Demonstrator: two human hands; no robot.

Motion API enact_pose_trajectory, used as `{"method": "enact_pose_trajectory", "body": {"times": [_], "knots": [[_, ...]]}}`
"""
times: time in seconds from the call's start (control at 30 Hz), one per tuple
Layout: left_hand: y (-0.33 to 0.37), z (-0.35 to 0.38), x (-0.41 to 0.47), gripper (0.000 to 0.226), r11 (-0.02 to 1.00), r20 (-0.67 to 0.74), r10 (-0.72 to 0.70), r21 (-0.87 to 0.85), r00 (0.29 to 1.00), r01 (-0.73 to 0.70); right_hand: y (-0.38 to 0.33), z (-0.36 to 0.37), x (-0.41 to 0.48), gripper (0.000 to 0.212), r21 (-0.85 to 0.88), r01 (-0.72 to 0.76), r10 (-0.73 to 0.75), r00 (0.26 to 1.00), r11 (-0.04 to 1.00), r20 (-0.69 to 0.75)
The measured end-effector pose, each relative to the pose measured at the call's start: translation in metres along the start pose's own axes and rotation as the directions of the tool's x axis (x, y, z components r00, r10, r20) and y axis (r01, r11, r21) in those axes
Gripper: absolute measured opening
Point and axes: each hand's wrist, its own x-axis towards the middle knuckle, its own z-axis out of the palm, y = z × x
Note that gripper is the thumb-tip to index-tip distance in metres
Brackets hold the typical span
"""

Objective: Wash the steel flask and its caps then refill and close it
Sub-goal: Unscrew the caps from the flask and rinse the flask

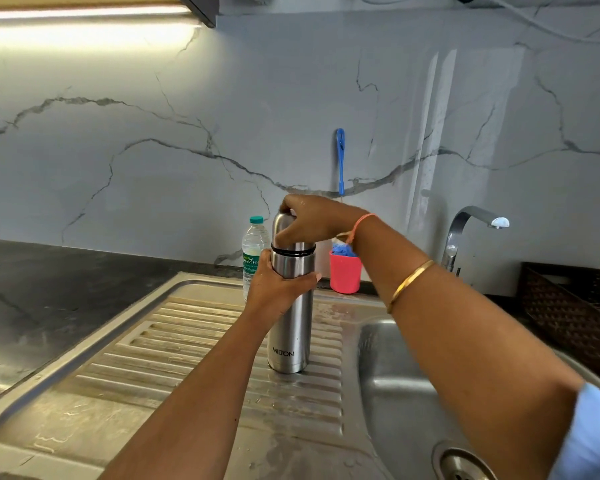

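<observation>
Steel flask (290,323), rigid, smooth, probably wet-slick and heavy if filled, stands upright on the ribbed drainboard (187,341), left hand (278,292) wrapped round its upper body, right hand (312,220) clasping the cap (280,227); contents hidden; pink cup (344,275) behind holds something blue.

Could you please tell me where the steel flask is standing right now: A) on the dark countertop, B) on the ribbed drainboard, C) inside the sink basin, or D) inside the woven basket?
B: the steel flask stands upright with its base on the ribbed drainboard, beside the basin, while the left hand grips its body and the right hand holds its cap.
</observation>
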Motion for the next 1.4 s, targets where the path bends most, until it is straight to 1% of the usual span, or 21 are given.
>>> {"method": "enact_pose_trajectory", "body": {"times": [0.07, 0.1, 0.13, 0.2, 0.23, 0.27, 0.3, 0.37, 0.4, 0.47, 0.53, 0.6, 0.67, 0.7, 0.8, 0.9, 1.07, 1.17, 1.27, 1.33, 1.4], "knots": [[0.000, 0.000, 0.000, 0.059, 1.000, 0.000, 0.005, 0.001, 1.000, -0.005, 0.004, -0.007, -0.001, 0.067, 0.180, 0.016, -0.037, 0.992, 0.983, 0.118], [0.000, 0.000, 0.000, 0.059, 1.000, 0.001, 0.006, -0.002, 1.000, -0.006, 0.006, -0.005, -0.001, 0.075, 0.189, -0.002, -0.025, 0.990, 0.982, 0.140], [0.000, 0.000, 0.000, 0.059, 1.000, 0.003, 0.004, -0.007, 1.000, -0.004, 0.007, -0.001, 0.001, 0.084, 0.139, -0.025, 0.008, 0.993, 0.990, 0.119], [-0.001, 0.000, 0.001, 0.057, 1.000, 0.003, 0.001, -0.012, 1.000, -0.001, 0.007, 0.013, 0.004, 0.098, 0.019, -0.098, 0.099, 0.994, 0.995, -0.038], [-0.002, 0.000, 0.001, 0.057, 1.000, 0.003, 0.003, -0.012, 1.000, -0.003, 0.007, 0.019, 0.004, 0.098, 0.016, -0.115, 0.116, 0.983, 0.993, -0.140], [-0.002, 0.001, 0.002, 0.058, 1.000, 0.003, 0.004, -0.007, 1.000, -0.004, 0.006, 0.022, 0.002, 0.092, 0.040, -0.099, 0.105, 0.968, 0.994, -0.226], [-0.002, 0.000, 0.002, 0.058, 1.000, 0.004, 0.004, -0.002, 1.000, -0.004, 0.006, 0.024, 0.001, 0.082, 0.081, -0.061, 0.081, 0.959, 0.995, -0.271], [-0.002, 0.000, 0.001, 0.058, 1.000, 0.003, -0.002, 0.010, 1.000, 0.002, 0.008, 0.019, -0.003, 0.065, 0.229, 0.011, 0.044, 0.972, 0.973, -0.232], [-0.002, 0.000, 0.001, 0.058, 1.000, 0.001, -0.003, 0.012, 1.000, 0.003, 0.010, 0.017, -0.004, 0.064, 0.328, 0.021, 0.041, 0.983, 0.944, -0.181], [-0.002, 0.001, 0.001, 0.060, 1.000, -0.002, -0.004, 0.012, 1.000, 0.004, 0.012, 0.016, -0.007, 0.073, 0.472, 0.001, 0.062, 0.991, 0.882, -0.117], [-0.002, 0.001, 0.002, 0.059, 1.000, 0.004, -0.008, 0.012, 1.000, 0.008, 0.012, 0.023, -0.006, 0.087, 0.454, -0.043, 0.114, 0.985, 0.890, -0.130], [-0.004, 0.001, 0.004, 0.058, 1.000, 0.004, -0.010, 0.008, 1.000, 0.010, 0.012, 0.033, -0.004, 0.094, 0.335, -0.066, 0.139, 0.970, 0.940, -0.198], [-0.004, 0.001, 0.005, 0.058, 1.000, -0.004, -0.008, 0.006, 1.000, 0.008, 0.014, 0.036, -0.006, 0.085, 0.284, -0.029, 0.118, 0.947, 0.958, -0.298], [-0.004, 0.001, 0.005, 0.058, 1.000, -0.004, -0.010, 0.012, 1.000, 0.010, 0.015, 0.035, -0.007, 0.078, 0.309, -0.002, 0.109, 0.938, 0.951, -0.328], [-0.003, 0.000, 0.003, 0.058, 0.999, 0.005, -0.018, 0.035, 1.000, 0.018, 0.017, 0.033, -0.011, 0.066, 0.456, 0.038, 0.135, 0.931, 0.889, -0.340], [-0.001, 0.000, 0.001, 0.057, 0.999, 0.002, -0.026, 0.034, 1.000, 0.026, 0.016, 0.035, -0.011, 0.063, 0.565, 0.069, 0.177, 0.912, 0.822, -0.370], [0.006, -0.001, -0.005, 0.059, 0.999, 0.011, -0.049, 0.024, 0.999, 0.049, 0.015, 0.028, -0.011, 0.056, 0.735, 0.143, 0.271, 0.869, 0.663, -0.414], [0.009, -0.003, -0.010, 0.057, 0.998, -0.025, -0.039, 0.039, 0.999, 0.040, 0.022, 0.022, -0.015, 0.054, 0.794, 0.160, 0.381, 0.811, 0.587, -0.445], [0.009, -0.007, -0.016, 0.058, 0.998, -0.075, -0.023, 0.054, 0.997, 0.027, 0.036, 0.025, -0.024, 0.046, 0.835, 0.160, 0.469, 0.764, 0.527, -0.443], [0.007, -0.011, -0.019, 0.060, 0.998, -0.097, -0.024, 0.052, 0.995, 0.029, 0.047, 0.036, -0.030, 0.042, 0.857, 0.132, 0.497, 0.766, 0.497, -0.407], [0.006, -0.016, -0.022, 0.061, 0.998, -0.114, -0.028, 0.050, 0.993, 0.034, 0.059, 0.053, -0.033, 0.045, 0.860, 0.084, 0.498, 0.785, 0.503, -0.368]]}}
